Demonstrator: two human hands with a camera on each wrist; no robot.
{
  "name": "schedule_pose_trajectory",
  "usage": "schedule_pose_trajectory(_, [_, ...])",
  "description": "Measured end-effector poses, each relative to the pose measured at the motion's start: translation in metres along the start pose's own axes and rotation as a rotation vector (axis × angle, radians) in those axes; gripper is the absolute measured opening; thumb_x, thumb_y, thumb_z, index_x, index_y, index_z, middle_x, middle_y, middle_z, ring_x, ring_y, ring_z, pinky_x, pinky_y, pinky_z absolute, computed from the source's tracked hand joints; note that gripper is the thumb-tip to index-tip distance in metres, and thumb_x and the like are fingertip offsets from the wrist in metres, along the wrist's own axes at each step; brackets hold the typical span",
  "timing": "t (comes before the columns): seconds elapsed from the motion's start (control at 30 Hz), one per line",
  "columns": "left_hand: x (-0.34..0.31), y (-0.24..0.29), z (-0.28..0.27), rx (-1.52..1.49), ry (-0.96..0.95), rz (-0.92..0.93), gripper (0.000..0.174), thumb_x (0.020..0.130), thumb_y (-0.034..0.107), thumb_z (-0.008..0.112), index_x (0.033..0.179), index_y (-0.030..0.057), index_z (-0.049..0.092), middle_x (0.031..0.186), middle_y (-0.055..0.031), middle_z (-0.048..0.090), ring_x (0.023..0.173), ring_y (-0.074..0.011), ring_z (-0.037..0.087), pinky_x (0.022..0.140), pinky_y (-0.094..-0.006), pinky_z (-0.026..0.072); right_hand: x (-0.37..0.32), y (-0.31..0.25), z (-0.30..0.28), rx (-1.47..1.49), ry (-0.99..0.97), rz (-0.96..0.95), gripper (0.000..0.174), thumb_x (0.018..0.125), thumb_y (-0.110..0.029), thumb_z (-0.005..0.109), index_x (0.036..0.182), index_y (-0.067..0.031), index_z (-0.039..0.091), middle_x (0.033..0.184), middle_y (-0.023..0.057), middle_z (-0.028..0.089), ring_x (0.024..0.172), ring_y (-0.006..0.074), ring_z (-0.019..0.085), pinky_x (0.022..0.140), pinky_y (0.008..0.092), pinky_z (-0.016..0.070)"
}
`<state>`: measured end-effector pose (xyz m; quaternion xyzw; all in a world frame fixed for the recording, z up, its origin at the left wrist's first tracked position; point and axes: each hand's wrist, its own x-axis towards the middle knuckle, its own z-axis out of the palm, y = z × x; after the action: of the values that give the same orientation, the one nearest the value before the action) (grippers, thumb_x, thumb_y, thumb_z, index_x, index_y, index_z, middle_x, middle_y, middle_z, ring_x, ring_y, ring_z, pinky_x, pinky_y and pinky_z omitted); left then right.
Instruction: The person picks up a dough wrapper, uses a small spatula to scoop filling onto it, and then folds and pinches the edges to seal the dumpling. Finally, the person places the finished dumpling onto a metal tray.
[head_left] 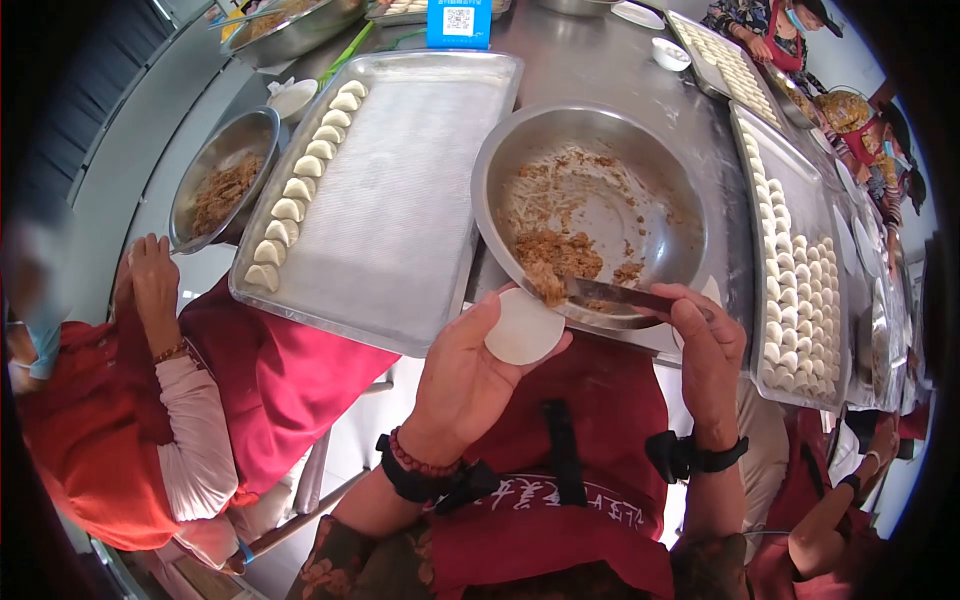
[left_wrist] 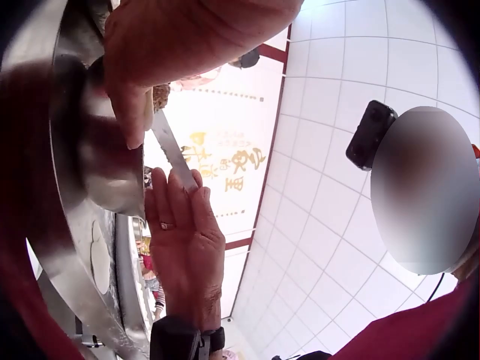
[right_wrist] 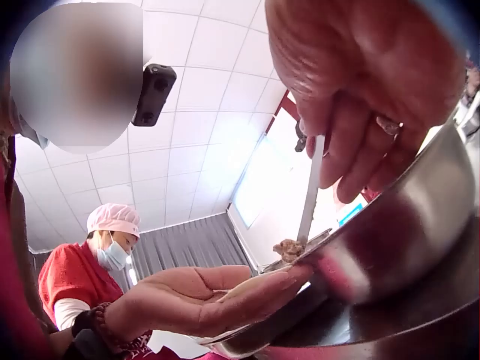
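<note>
In the head view, my left hand (head_left: 465,370) holds a round white dumpling wrapper (head_left: 525,328) across its fingers, thumb along the edge. My right hand (head_left: 708,350) pinches a flat metal spatula (head_left: 625,295) between thumb and fingers. Brown minced filling (head_left: 546,283) clings to the spatula's tip, close beside the wrapper at the near rim of a steel bowl (head_left: 490,190). More filling lies in the bowl, smeared over its bottom and wall. In the right wrist view, the clump (right_wrist: 289,250) on the blade sits right over the left fingertips.
A metal tray (head_left: 400,200) left of the bowl carries one row of folded dumplings (head_left: 302,188). Another tray (head_left: 790,160) at right holds several rows. Beyond the left tray is a second filling bowl (head_left: 262,125), near a seated person's hand (head_left: 155,280). Other people sit at right.
</note>
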<state>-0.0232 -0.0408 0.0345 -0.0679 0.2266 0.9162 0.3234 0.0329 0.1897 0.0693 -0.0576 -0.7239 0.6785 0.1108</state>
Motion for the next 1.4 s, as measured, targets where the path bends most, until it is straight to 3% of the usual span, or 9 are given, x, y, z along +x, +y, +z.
schedule_pose_trajectory(0.1, [0.000, 0.002, 0.004, -0.017, -0.002, -0.002, 0.048, 0.108, 0.030, 0.032, 0.142, -0.0040, 0.036, 0.143, -0.0184, 0.049, 0.133, -0.0330, 0.048, 0.114, -0.0557, 0.0374, -0.014, -0.009, 0.007, -0.081, 0.007, 0.016, 0.030, 0.101, -0.020, 0.054, 0.114, 0.0035, 0.069, 0.105, 0.0124, 0.073, 0.103, 0.0197, 0.067, 0.094, 0.0327, 0.0491])
schedule_pose_trajectory(0.2, [-0.001, 0.003, 0.006, -0.018, -0.020, -0.001, 0.049, 0.109, 0.032, 0.030, 0.142, -0.0042, 0.036, 0.142, -0.0187, 0.050, 0.132, -0.0332, 0.048, 0.114, -0.0550, 0.0376, -0.026, -0.011, 0.012, -0.224, -0.071, -0.135, 0.024, 0.097, -0.018, 0.059, 0.110, -0.0009, 0.070, 0.105, 0.0121, 0.073, 0.106, 0.0252, 0.068, 0.094, 0.0341, 0.0495])
schedule_pose_trajectory(0.3, [-0.002, 0.003, 0.003, -0.020, -0.047, 0.002, 0.050, 0.109, 0.033, 0.029, 0.142, -0.0044, 0.036, 0.141, -0.0198, 0.050, 0.131, -0.0338, 0.049, 0.113, -0.0536, 0.0380, -0.034, -0.001, 0.016, -0.490, -0.156, -0.529, 0.021, 0.092, -0.020, 0.065, 0.105, -0.0049, 0.071, 0.105, 0.0115, 0.073, 0.107, 0.0301, 0.068, 0.093, 0.0366, 0.0504])
schedule_pose_trajectory(0.43, [-0.003, 0.002, 0.002, -0.014, -0.053, 0.002, 0.051, 0.109, 0.033, 0.029, 0.142, -0.0059, 0.035, 0.140, -0.0226, 0.049, 0.130, -0.0362, 0.049, 0.113, -0.0516, 0.0386, -0.046, 0.008, 0.024, -0.823, -0.234, -0.812, 0.025, 0.083, -0.018, 0.074, 0.106, -0.0100, 0.070, 0.109, 0.0084, 0.072, 0.111, 0.0289, 0.067, 0.093, 0.0402, 0.0518])
schedule_pose_trajectory(0.57, [-0.003, 0.001, -0.001, 0.007, -0.030, -0.010, 0.054, 0.109, 0.033, 0.029, 0.142, -0.0093, 0.033, 0.140, -0.0257, 0.048, 0.131, -0.0391, 0.049, 0.113, -0.0508, 0.0386, -0.058, 0.012, 0.029, -0.885, -0.255, -0.807, 0.027, 0.081, -0.020, 0.076, 0.105, -0.0113, 0.070, 0.110, 0.0072, 0.072, 0.112, 0.0282, 0.067, 0.092, 0.0415, 0.0529])
schedule_pose_trajectory(0.77, [-0.004, -0.002, -0.002, -0.012, -0.010, -0.005, 0.055, 0.108, 0.033, 0.029, 0.141, -0.0109, 0.033, 0.141, -0.0280, 0.047, 0.132, -0.0406, 0.047, 0.114, -0.0506, 0.0383, -0.067, 0.012, 0.013, -0.527, -0.155, -0.626, 0.025, 0.082, -0.018, 0.074, 0.103, -0.0066, 0.069, 0.106, 0.0128, 0.073, 0.107, 0.0332, 0.069, 0.088, 0.0415, 0.0531])
schedule_pose_trajectory(0.97, [-0.004, -0.004, -0.003, -0.030, -0.004, -0.006, 0.054, 0.109, 0.033, 0.029, 0.140, -0.0108, 0.034, 0.140, -0.0286, 0.047, 0.131, -0.0410, 0.048, 0.114, -0.0504, 0.0381, -0.068, 0.021, 0.020, -0.577, -0.103, -0.629, 0.023, 0.084, -0.018, 0.072, 0.103, -0.0060, 0.069, 0.104, 0.0152, 0.073, 0.105, 0.0346, 0.069, 0.086, 0.0414, 0.0526])
schedule_pose_trajectory(1.27, [-0.006, -0.007, -0.004, 0.010, 0.036, -0.040, 0.057, 0.109, 0.037, 0.027, 0.139, -0.0101, 0.037, 0.139, -0.0276, 0.048, 0.130, -0.0403, 0.049, 0.112, -0.0520, 0.0390, -0.064, 0.013, 0.024, -0.621, -0.150, -0.676, 0.023, 0.081, -0.017, 0.075, 0.102, -0.0099, 0.071, 0.109, 0.0093, 0.072, 0.112, 0.0308, 0.067, 0.086, 0.0404, 0.0532])
schedule_pose_trajectory(1.4, [-0.008, -0.007, 0.001, -0.044, 0.043, -0.054, 0.050, 0.109, 0.036, 0.031, 0.130, -0.0063, 0.047, 0.124, -0.0198, 0.059, 0.117, -0.0327, 0.059, 0.102, -0.0463, 0.0477, -0.064, 0.020, 0.028, -0.760, -0.238, -0.730, 0.022, 0.080, -0.018, 0.077, 0.100, -0.0118, 0.071, 0.109, 0.0062, 0.072, 0.112, 0.0292, 0.067, 0.085, 0.0400, 0.0538])
